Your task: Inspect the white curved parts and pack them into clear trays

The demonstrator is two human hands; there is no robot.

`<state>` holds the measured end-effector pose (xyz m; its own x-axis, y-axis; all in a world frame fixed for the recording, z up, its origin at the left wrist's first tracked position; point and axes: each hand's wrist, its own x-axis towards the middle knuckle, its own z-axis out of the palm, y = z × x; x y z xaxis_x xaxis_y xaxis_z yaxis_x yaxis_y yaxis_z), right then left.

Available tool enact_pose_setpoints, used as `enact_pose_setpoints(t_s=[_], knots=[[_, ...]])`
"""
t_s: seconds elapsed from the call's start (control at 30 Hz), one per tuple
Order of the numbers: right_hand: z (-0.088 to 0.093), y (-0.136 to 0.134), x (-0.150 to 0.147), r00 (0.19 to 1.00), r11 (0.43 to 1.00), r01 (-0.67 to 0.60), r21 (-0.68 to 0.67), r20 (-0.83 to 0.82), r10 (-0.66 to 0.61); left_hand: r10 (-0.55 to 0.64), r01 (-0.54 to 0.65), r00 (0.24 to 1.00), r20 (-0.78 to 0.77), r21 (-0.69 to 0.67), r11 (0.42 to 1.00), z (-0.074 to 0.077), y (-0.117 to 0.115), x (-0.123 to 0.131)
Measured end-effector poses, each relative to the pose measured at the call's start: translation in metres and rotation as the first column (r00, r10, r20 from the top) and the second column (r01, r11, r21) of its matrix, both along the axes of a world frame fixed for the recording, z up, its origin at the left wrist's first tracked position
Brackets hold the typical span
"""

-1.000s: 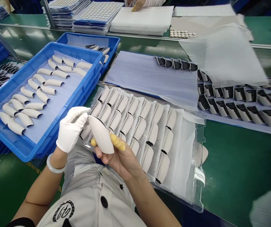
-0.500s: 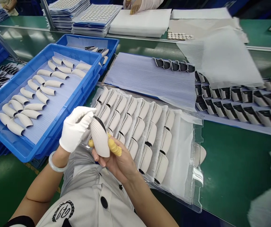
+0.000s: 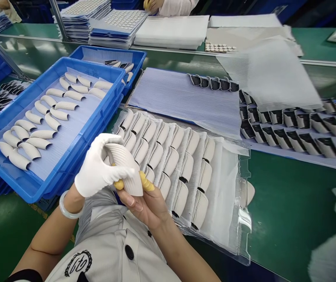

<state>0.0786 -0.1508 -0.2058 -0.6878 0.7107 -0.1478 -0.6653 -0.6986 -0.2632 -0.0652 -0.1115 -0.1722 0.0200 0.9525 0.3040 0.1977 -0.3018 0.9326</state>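
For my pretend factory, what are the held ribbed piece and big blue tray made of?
The ribbed piece looks like matte fabric or plastic; its dull ridges leave that open. The big blue tray seems smooth plastic: rounded, even rim.

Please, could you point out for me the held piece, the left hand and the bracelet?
Held piece (image 3: 123, 156): head view, ribbed surface.
Left hand (image 3: 94, 171): head view, middle of glove.
Bracelet (image 3: 63, 208): head view, band's left side.

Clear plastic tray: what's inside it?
Rows of ribbed cream shells, white sheeting between. Left hand, right hand and held shell cover the near-left corner; anything there is hidden.
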Motion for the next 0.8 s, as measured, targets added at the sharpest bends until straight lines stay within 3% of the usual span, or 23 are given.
enact_pose_setpoints(t_s=[0.2, 0.33, 0.47, 0.8], knots=[[0.000, -0.003, -0.002, 0.994, 0.997, -0.034, -0.064, -0.106, 0.027, 0.206, -0.199, 0.969, 0.135, -0.060, 0.978, -0.007, 0.001, 0.005], [-0.001, -0.004, -0.004, 0.982, 0.992, -0.053, -0.112, -0.186, 0.031, 0.216, -0.192, 0.950, 0.228, -0.123, 0.974, -0.011, 0.003, 0.004], [-0.002, -0.003, -0.004, 0.973, 0.994, -0.049, -0.099, -0.230, 0.025, 0.217, -0.200, 0.932, 0.291, -0.087, 0.976, -0.014, 0.006, 0.002], [-0.005, -0.004, -0.006, 0.981, 0.995, -0.054, -0.080, -0.191, 0.037, 0.272, -0.251, 0.931, 0.244, -0.112, 0.961, -0.016, 0.009, 0.002]])
